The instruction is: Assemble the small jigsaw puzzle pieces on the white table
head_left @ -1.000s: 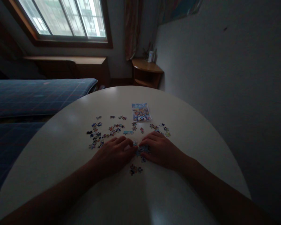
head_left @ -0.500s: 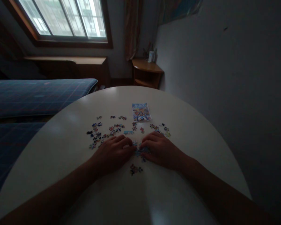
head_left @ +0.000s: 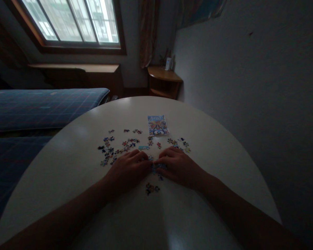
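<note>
My left hand (head_left: 129, 170) and my right hand (head_left: 178, 165) rest close together on the round white table (head_left: 219, 149), thumbs and index fingers almost meeting. Both have curled fingers on small light-blue puzzle pieces (head_left: 153, 170) between them; the fingers partly cover these. Beyond my fingertips lies a light-blue strip of puzzle (head_left: 144, 148). Loose dark and coloured pieces (head_left: 108, 151) spread out past my left hand, and several more pieces (head_left: 172, 141) lie beyond my right. A small cluster of pieces (head_left: 151, 188) sits nearer to me, below the gap between the hands.
A colourful printed picture sheet or packet (head_left: 158, 125) lies on the far part of the table. Left of the table is a bed with a blue plaid cover (head_left: 47, 107). A wooden corner shelf (head_left: 164, 73) stands behind, and a pale wall (head_left: 237, 86) runs along the right.
My fingertips have come slightly closer together over the light-blue pieces. The other pieces lie as before; the whole view has shifted a little.
</note>
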